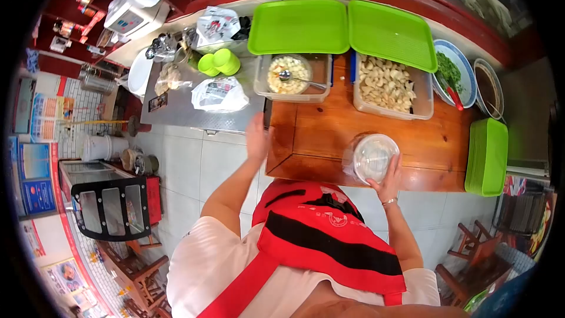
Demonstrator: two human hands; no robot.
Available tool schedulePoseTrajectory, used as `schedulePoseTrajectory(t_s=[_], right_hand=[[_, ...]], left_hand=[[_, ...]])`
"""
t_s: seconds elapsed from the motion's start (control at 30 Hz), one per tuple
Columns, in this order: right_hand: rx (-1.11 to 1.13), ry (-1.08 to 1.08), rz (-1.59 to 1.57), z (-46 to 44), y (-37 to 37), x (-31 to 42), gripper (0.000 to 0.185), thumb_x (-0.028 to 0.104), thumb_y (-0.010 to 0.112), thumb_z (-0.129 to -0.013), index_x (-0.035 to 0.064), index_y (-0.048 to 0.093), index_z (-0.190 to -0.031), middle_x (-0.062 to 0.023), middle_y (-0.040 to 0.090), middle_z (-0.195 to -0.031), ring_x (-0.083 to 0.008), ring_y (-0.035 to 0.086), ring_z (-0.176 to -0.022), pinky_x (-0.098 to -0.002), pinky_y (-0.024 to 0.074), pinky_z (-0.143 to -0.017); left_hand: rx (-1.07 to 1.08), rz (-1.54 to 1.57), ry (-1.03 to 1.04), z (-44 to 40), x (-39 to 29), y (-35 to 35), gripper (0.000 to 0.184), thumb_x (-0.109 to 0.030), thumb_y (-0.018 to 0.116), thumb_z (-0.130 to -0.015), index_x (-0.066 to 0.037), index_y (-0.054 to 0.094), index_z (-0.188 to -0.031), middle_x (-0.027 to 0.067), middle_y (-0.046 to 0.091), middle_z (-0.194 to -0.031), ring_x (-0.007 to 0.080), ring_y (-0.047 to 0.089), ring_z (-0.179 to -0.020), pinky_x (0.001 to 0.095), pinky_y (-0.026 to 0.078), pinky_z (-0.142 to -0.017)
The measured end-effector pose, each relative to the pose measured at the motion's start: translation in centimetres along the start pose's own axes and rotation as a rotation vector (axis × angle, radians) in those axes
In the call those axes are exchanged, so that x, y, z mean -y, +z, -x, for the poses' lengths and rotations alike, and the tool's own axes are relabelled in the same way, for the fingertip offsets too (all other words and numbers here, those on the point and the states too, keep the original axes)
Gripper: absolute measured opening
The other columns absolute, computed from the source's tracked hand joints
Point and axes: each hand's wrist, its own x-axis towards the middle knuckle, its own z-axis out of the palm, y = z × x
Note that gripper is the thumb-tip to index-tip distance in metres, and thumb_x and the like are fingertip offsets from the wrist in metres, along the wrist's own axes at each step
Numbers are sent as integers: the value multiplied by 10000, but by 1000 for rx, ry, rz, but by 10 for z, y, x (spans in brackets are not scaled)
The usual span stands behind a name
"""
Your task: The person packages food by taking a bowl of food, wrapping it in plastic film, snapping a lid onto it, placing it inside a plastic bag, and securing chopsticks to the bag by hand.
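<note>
Head view: bowl [375, 156] at table's [441, 153] near edge, resting or lifted unclear. Right hand [386, 181] clamped on bowl's side. Left hand [258, 139] empty, blurred, fingers apparently loose. Step judged: bowl handling. Next move calls for level, steady grip.
</note>
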Motion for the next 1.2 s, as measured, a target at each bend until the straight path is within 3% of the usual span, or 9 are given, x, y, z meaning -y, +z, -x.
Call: schedulePoseTrajectory(t_s=[0.23, 0.3, 0.37, 0.43, 0.53, 0.57, 0.63, 0.77, 1.2], right_hand=[[25, -38, -145, -2, 0, -1, 1104, 365, 795, -683, 1, 118, -1476, -240, 112, -1531, -384, 202, -1391, -426, 212, -1131], [-5, 283, -320, 3, 13, -17, 855, 295, 678, -829, -3, 190, -1464, -224, 201, -1517, -323, 257, -1383, -418, 233, -1121], [-41, 535, -350, -7, 5, -14, 574, 283, 555, -920, -2, 392, -1390, -195, 492, -1345, -301, 455, -1252, -373, 351, -1044], [-163, 574, -342, -5, 15, -38, 442, 196, 482, -957, 5, 447, -1354, -182, 551, -1271, -249, 549, -1132, -360, 444, -943], [-191, 914, -445, -2, 22, -52, 383, 144, 483, -951, 16, 495, -1312, -110, 618, -1126, -185, 614, -911, -282, 510, -745], [-182, 910, -443, 7, 31, -77, 383, 144, 483, -951, 16, 495, -1312, -110, 618, -1126, -185, 614, -911, -282, 510, -745], [-397, 763, -637, 22, 57, -122, 315, 171, 489, -954, 82, 571, -1245, -31, 652, -936, -78, 534, -595, -223, 409, -441], [-269, 914, -625, 15, 46, -70, 344, 134, 505, -945, 109, 532, -1287, 11, 601, -758, -57, 486, -521, -228, 410, -436], [-170, 918, -907, -9, 119, 86, 317, 166, 494, -946, 118, 511, -1259, 19, 588, -728, -57, 507, -499, -194, 389, -398]], left_hand=[[-153, -322, -177, -58, 130, -44, 761, -301, 678, -803, -27, 311, -1411, 159, 408, -1401, 313, 334, -1327, 451, 245, -1105], [57, -414, -144, -73, 166, -41, 793, -355, 675, -794, -63, 303, -1430, 121, 414, -1409, 292, 315, -1347, 434, 225, -1120], [74, -460, -154, -84, 172, -48, 756, -367, 671, -786, -91, 350, -1411, 85, 493, -1342, 258, 397, -1294, 438, 252, -1109], [253, -408, -132, -93, 177, -49, 657, -320, 668, -786, -99, 429, -1357, 65, 584, -1211, 232, 500, -1189, 449, 288, -1086], [184, -312, -3, -88, 186, -43, 514, -261, 641, -796, -113, 510, -1270, 68, 627, -1099, 227, 565, -1081, 457, 330, -1051], [186, -313, -12, -86, 186, -44, 514, -261, 641, -796, -113, 510, -1270, 68, 627, -1099, 227, 565, -1081, 457, 330, -1051], [166, -255, 66, -83, 184, -52, 431, -220, 611, -811, -119, 535, -1223, 75, 631, -1091, 244, 572, -1065, 457, 346, -1031], [154, -185, 97, -80, 190, -59, 362, -176, 601, -808, -111, 571, -1162, 87, 641, -1034, 255, 584, -1022, 449, 376, -991], [125, 24, 190, -80, 181, -52, 373, -139, 578, -797, -86, 575, -1166, 112, 632, -1012, 284, 602, -969, 406, 429, -871]])
